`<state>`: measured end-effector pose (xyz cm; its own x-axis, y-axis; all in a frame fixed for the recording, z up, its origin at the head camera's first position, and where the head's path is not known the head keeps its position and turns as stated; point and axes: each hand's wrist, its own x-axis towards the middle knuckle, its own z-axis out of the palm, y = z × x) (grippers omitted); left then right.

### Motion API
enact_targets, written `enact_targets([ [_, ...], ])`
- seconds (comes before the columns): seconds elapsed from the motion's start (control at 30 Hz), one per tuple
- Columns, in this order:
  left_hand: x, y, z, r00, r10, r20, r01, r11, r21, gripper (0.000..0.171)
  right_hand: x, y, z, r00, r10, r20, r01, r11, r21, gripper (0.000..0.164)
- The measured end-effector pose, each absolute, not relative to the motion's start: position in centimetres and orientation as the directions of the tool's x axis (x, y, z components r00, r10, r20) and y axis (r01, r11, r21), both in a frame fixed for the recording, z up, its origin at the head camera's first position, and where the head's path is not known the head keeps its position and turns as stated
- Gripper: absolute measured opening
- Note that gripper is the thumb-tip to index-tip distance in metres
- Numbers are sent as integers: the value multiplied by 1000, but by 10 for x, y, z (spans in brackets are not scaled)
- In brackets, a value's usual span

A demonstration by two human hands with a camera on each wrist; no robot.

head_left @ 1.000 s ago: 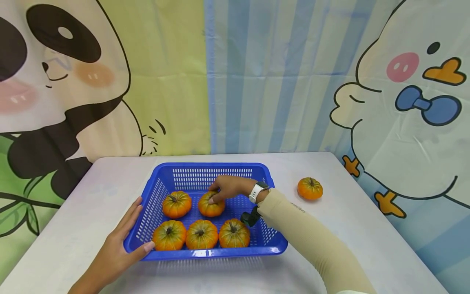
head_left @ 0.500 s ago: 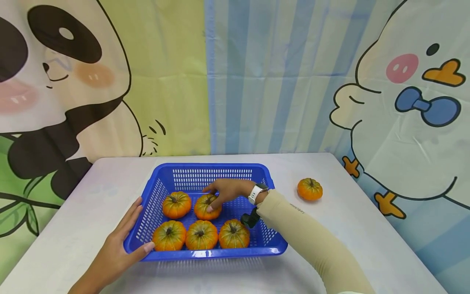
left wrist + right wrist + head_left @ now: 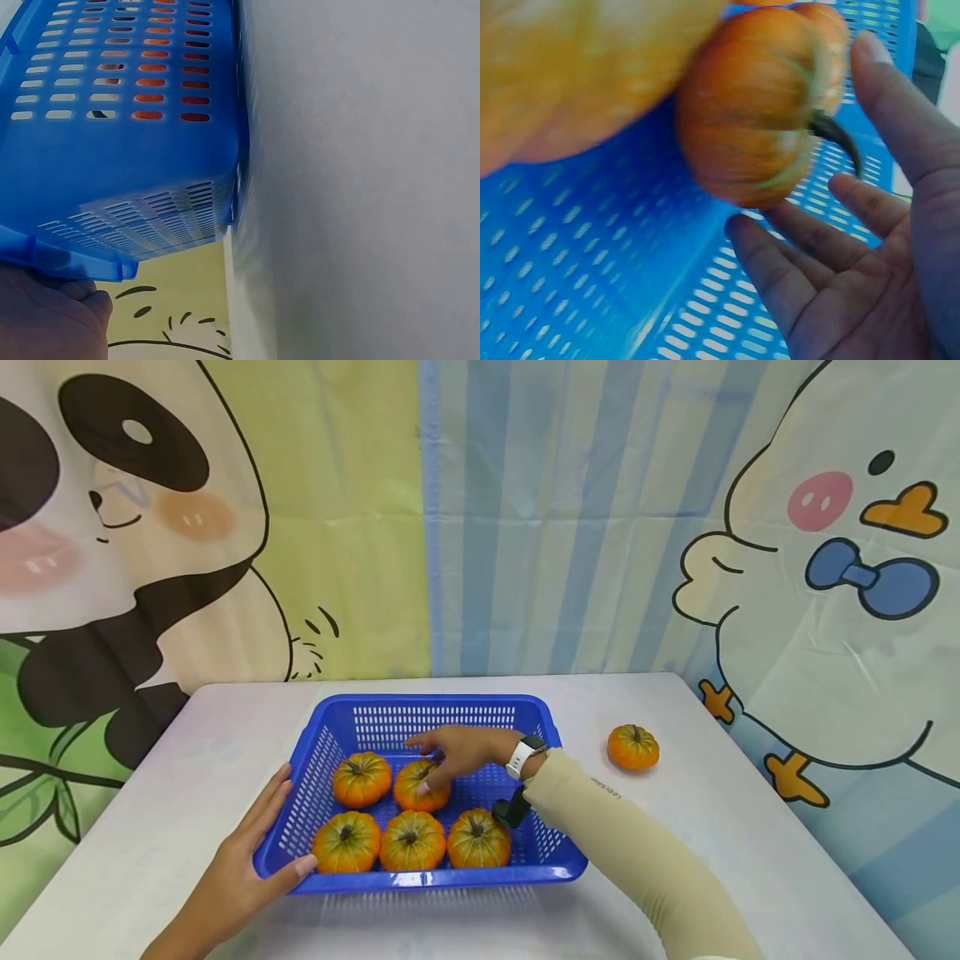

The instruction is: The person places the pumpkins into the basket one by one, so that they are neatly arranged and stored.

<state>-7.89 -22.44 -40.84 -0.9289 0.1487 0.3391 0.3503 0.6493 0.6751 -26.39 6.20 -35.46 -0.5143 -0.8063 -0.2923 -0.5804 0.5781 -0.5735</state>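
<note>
A blue plastic basket point(image 3: 408, 878) stands on the table with several small orange pumpkins inside. My left hand point(image 3: 240, 864) rests at its near left corner, fingers extended along the outside of the rim and thumb on the front edge. In the left wrist view, that hand point(image 3: 56, 315) touches the rim from outside. My right hand point(image 3: 467, 752) is inside the basket over the right pumpkin point(image 3: 415, 795) of the back row. The right wrist view has this pumpkin point(image 3: 742, 112) between the thumb and the spread fingers point(image 3: 769, 274), which do not grip it.
Another pumpkin point(image 3: 633, 747) lies on the white table point(image 3: 720, 827) right of the basket. The back row's left pumpkin point(image 3: 362, 779) sits beside the one near my right hand. A printed curtain point(image 3: 510, 527) hangs behind the table.
My right hand has moved the back row's right pumpkin left, close to its neighbour, and its fingers have spread from it. My left hand and the basket have stayed put.
</note>
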Motion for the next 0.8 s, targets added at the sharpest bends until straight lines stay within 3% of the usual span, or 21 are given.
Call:
enact_targets([
  [0.23, -78, -224, -408, -930, 143, 337, 345, 650, 677, 90, -268, 67, -344, -561, -800, -213, -564, 558, -609, 79],
  [0.8, -79, -224, -408, -932, 146, 331, 342, 652, 677, 90, -264, 87, -327, -559, -825, -87, -538, 441, -719, 63],
])
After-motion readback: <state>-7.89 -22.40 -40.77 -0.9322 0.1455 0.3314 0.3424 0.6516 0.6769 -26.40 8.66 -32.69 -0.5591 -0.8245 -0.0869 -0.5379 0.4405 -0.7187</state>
